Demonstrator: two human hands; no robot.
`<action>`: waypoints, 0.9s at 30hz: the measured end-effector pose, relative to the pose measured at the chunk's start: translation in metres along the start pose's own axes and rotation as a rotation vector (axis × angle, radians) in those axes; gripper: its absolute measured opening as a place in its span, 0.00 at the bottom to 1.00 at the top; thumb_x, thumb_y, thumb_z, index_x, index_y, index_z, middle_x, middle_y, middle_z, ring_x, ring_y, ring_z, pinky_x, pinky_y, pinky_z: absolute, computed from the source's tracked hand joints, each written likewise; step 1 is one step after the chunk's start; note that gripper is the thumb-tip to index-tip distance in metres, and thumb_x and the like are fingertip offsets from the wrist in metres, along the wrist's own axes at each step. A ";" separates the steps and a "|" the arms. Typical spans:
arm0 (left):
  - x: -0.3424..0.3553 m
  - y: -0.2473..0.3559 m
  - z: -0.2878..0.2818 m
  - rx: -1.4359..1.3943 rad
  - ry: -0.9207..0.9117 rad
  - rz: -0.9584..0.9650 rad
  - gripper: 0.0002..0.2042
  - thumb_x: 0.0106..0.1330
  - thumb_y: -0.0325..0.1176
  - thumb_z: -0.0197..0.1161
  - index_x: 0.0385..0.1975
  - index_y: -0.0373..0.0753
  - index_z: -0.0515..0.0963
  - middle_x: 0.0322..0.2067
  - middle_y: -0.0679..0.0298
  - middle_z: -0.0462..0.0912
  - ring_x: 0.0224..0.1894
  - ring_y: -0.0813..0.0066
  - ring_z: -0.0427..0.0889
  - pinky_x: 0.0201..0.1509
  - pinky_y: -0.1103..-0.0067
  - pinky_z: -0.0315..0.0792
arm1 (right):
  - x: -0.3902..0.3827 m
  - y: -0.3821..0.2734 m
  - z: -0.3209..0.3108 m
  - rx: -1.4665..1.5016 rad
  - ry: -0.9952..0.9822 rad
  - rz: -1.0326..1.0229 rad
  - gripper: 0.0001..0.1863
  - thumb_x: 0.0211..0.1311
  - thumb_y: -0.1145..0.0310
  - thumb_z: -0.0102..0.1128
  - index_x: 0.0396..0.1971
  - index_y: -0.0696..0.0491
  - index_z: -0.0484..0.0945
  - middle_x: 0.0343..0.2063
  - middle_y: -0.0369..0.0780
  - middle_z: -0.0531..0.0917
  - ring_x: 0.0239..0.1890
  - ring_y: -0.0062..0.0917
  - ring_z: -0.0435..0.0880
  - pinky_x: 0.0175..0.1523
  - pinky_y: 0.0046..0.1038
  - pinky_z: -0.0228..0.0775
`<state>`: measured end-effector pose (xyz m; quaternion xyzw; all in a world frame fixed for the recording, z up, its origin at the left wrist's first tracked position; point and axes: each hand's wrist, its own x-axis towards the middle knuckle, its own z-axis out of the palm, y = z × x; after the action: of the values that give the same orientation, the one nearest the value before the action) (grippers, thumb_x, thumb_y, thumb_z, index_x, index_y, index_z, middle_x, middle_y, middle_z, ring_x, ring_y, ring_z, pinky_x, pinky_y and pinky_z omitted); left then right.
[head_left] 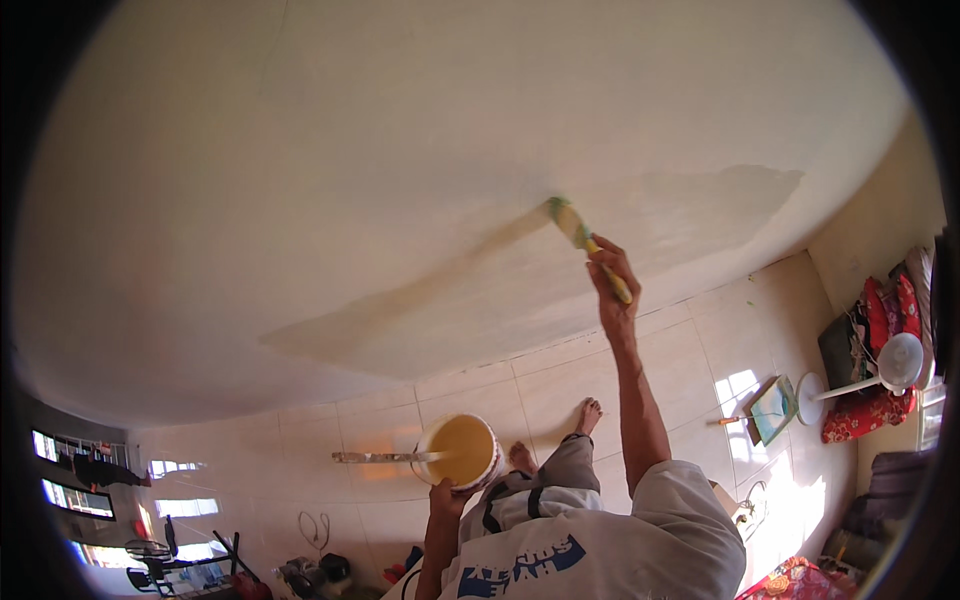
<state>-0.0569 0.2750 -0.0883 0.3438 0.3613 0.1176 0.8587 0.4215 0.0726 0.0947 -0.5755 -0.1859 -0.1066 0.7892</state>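
Observation:
My right hand [613, 280] grips the yellow handle of a wide paintbrush [568, 222], whose green-tinged head is against the pale wall [400, 130], at a damp, darker band [700, 200] stretching across it. My left hand [447, 497] holds a white bucket [490, 455] of pale yellow liquid low in front of me, with a long paint-smeared stick [380, 457] sticking out over its left side.
My bare feet [588, 415] are on the tiled floor [650, 370]. At right stand a white standing fan [898, 362], a rectangular tray [768, 410] with a handled tool and red patterned bedding [870, 420]. Dark equipment [185, 570] and clutter lie lower left.

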 end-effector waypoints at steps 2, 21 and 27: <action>-0.006 0.008 0.011 -0.012 0.009 -0.009 0.14 0.63 0.24 0.68 0.47 0.26 0.80 0.47 0.48 0.87 0.50 0.59 0.87 0.56 0.69 0.81 | 0.012 0.003 -0.046 -0.019 0.098 -0.003 0.09 0.69 0.82 0.59 0.43 0.54 0.83 0.60 0.44 0.79 0.62 0.30 0.77 0.62 0.30 0.71; 0.002 0.017 0.013 -0.175 0.244 -0.233 0.27 0.64 0.23 0.46 0.66 0.25 0.60 0.66 0.41 0.66 0.68 0.40 0.68 0.67 0.43 0.73 | -0.018 -0.034 0.044 -0.115 -0.238 -0.071 0.09 0.65 0.83 0.62 0.41 0.54 0.84 0.58 0.43 0.80 0.58 0.33 0.81 0.58 0.30 0.73; 0.001 0.019 0.022 -0.168 0.270 -0.243 0.26 0.61 0.23 0.50 0.62 0.27 0.66 0.60 0.43 0.73 0.62 0.41 0.76 0.63 0.44 0.76 | 0.029 -0.018 -0.080 -0.066 0.012 0.022 0.08 0.67 0.80 0.61 0.43 0.55 0.84 0.60 0.43 0.80 0.62 0.31 0.77 0.63 0.31 0.70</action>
<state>-0.0402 0.2780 -0.0650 0.2060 0.5009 0.0880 0.8360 0.4544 -0.0077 0.1003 -0.6026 -0.1710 -0.1074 0.7720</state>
